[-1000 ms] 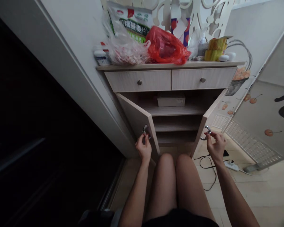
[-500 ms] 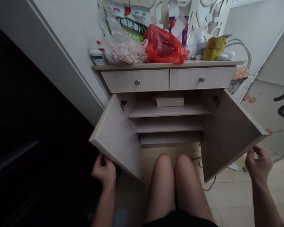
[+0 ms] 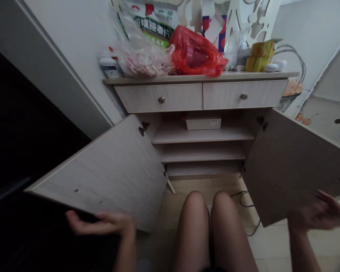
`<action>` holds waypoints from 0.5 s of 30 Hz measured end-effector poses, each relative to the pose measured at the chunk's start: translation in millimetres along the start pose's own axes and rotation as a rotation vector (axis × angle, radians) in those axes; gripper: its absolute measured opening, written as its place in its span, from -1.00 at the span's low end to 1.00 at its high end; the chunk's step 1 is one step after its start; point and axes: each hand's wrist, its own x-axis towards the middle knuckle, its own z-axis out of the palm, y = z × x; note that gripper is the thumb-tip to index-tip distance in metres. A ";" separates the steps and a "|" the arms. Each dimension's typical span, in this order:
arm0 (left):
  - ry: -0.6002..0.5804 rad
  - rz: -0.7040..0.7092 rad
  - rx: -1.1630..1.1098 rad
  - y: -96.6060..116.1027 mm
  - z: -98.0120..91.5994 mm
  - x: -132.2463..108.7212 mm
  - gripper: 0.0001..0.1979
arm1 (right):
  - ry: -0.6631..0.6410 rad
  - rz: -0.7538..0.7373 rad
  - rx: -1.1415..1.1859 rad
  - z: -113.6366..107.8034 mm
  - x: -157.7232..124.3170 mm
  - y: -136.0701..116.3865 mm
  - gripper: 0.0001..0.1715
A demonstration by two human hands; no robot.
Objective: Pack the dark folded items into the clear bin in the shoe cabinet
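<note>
A light wooden cabinet (image 3: 201, 77) stands in front of me with both lower doors swung wide. My left hand (image 3: 102, 223) is flat with fingers stretched out, just below the lower edge of the left door (image 3: 107, 177), holding nothing. My right hand (image 3: 317, 213) is blurred by motion, fingers spread, by the lower corner of the right door (image 3: 294, 162), holding nothing. Inside are three bare shelves; a flat white box (image 3: 203, 122) lies on the top shelf (image 3: 204, 135). My bare knees (image 3: 209, 211) are between the doors.
Two shut drawers (image 3: 201, 96) sit above the shelves. On the cabinet top lie a red plastic bag (image 3: 195, 54), a clear bag (image 3: 141, 60), a green-printed packet (image 3: 154, 28) and yellow items (image 3: 259, 56). A black cable (image 3: 243, 198) runs on the tiled floor. A dark doorway is left.
Both doors have swung from nearly closed to fully wide. My hands have let go of the handles and moved outward and down, fingers now spread.
</note>
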 end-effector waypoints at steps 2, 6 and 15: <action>-0.139 0.137 0.004 24.9 33.6 -26.7 -0.32 | -0.073 -0.034 0.055 50.1 -19.5 -13.7 -0.53; -0.749 0.337 -0.054 92.5 149.0 -62.0 -0.35 | -0.475 0.088 0.151 168.5 -26.8 -2.8 -0.38; -1.432 0.654 0.207 167.4 374.2 -88.0 -0.32 | -0.976 0.306 0.075 384.1 -5.2 60.2 0.02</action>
